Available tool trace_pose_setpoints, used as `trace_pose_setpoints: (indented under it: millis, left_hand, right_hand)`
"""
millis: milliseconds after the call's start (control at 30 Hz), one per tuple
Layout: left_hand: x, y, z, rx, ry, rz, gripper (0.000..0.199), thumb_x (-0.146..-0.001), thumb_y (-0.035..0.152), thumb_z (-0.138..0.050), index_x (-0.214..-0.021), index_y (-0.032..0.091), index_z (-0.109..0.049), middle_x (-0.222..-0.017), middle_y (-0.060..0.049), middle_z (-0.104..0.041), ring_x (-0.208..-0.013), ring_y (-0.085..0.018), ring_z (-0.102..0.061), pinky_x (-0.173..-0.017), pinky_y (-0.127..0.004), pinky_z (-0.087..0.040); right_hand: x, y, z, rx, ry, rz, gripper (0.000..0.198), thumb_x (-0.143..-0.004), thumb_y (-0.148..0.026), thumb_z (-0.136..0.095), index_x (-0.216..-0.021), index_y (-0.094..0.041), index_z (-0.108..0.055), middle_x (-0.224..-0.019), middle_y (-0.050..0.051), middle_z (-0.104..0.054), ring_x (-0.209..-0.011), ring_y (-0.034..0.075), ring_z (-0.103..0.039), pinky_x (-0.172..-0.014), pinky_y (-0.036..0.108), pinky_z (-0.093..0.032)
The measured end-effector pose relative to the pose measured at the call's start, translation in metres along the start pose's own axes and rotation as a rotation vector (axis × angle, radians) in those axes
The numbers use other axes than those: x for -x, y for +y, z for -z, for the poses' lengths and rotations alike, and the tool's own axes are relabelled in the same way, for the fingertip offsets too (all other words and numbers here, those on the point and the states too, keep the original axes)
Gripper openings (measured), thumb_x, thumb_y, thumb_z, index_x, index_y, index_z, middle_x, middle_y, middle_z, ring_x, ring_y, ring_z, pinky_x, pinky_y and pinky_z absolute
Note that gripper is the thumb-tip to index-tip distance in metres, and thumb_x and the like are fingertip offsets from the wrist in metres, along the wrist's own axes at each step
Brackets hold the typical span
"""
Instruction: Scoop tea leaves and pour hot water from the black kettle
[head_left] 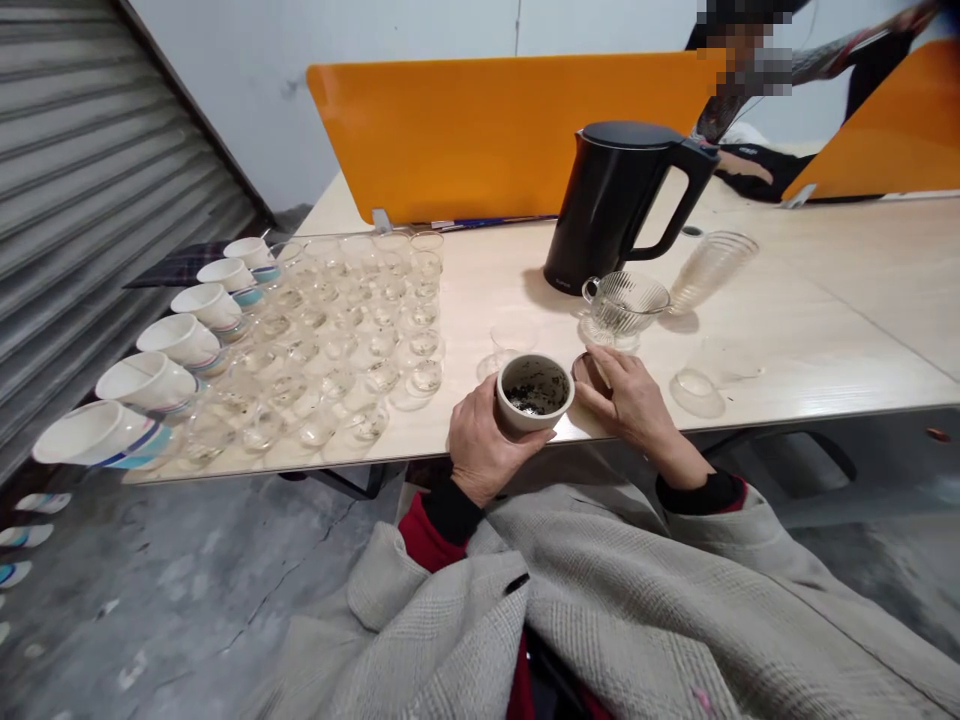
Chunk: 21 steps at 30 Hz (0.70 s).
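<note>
My left hand (486, 440) is wrapped round a pale ceramic cup (535, 392), tilted a little toward me, with wet dark tea leaves inside. Beside it, my right hand (626, 398) has its fingers closed over a brown round lid-like piece (589, 374) at the table's front edge; its underside is hidden. Just beyond that hand stands a ribbed glass pitcher (628, 300) with a handle. A clear plastic cup (513, 340) stands behind the ceramic cup.
Rows of clear plastic cups (337, 340) with liquid cover the left of the table (480, 270), edged by white paper cups (180, 340). A black kettle (611, 205), stacked plastic cups (716, 265) and a tipped cup (697, 390) are to the right. Behind an orange divider (487, 140) is another person.
</note>
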<state>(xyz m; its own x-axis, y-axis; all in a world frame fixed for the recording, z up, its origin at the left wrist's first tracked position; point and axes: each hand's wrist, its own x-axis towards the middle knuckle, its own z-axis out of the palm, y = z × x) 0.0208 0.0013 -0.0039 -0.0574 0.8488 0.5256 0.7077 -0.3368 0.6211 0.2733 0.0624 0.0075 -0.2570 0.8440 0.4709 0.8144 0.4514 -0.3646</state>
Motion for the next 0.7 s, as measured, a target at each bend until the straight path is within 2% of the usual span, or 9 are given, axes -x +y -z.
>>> trace_pose_setpoints:
  millis: [133,267,400,567,700]
  left_hand:
    - [0.0,-0.001,-0.001,-0.014,-0.006,0.012,0.101,-0.065,0.061,-0.098,-0.146,0.023,-0.053,-0.132,-0.014,-0.075,-0.119,-0.036,-0.075,-0.104,-0.051,-0.059]
    - [-0.001,-0.001,-0.002,-0.003,-0.015,0.013,0.099,-0.067,0.065,-0.095,-0.147,0.023,-0.053,-0.132,-0.014,-0.076,-0.119,-0.036,-0.075,-0.104,-0.051,-0.059]
    - [-0.001,-0.002,-0.005,-0.009,-0.003,0.003,0.094,-0.074,0.072,-0.087,-0.147,0.022,-0.055,-0.134,-0.016,-0.075,-0.121,-0.036,-0.075,-0.106,-0.052,-0.058]
    - [-0.001,-0.002,-0.012,-0.043,0.034,-0.025,0.091,-0.079,0.075,-0.08,-0.146,0.017,-0.057,-0.132,-0.018,-0.075,-0.121,-0.036,-0.075,-0.105,-0.05,-0.058]
    - [0.0,-0.001,-0.014,-0.075,0.07,-0.033,0.081,-0.084,0.069,-0.076,-0.143,0.016,-0.059,-0.127,-0.018,-0.077,-0.116,-0.035,-0.076,-0.102,-0.047,-0.059]
  right_hand:
    - [-0.012,-0.03,0.027,-0.174,0.111,0.027,0.059,-0.105,-0.057,-0.057,-0.153,-0.022,-0.061,-0.145,0.017,-0.069,-0.131,0.037,-0.066,-0.113,0.059,-0.053]
    - [-0.03,-0.071,0.045,-0.224,0.031,0.226,0.061,-0.105,-0.058,-0.058,-0.157,-0.026,-0.059,-0.151,0.014,-0.065,-0.138,0.037,-0.062,-0.117,0.06,-0.05]
    - [-0.039,-0.094,0.037,-0.149,-0.104,0.388,0.063,-0.105,-0.059,-0.056,-0.155,-0.02,-0.06,-0.15,0.019,-0.064,-0.135,0.039,-0.06,-0.115,0.064,-0.05]
    - [-0.04,-0.1,0.028,-0.088,-0.17,0.42,0.06,-0.107,-0.053,-0.054,-0.155,-0.018,-0.06,-0.151,0.019,-0.062,-0.135,0.039,-0.058,-0.115,0.064,-0.051]
    - [-0.04,-0.101,0.026,-0.098,-0.225,0.426,0.06,-0.108,-0.051,-0.052,-0.157,-0.017,-0.057,-0.152,0.02,-0.06,-0.136,0.039,-0.055,-0.115,0.062,-0.052]
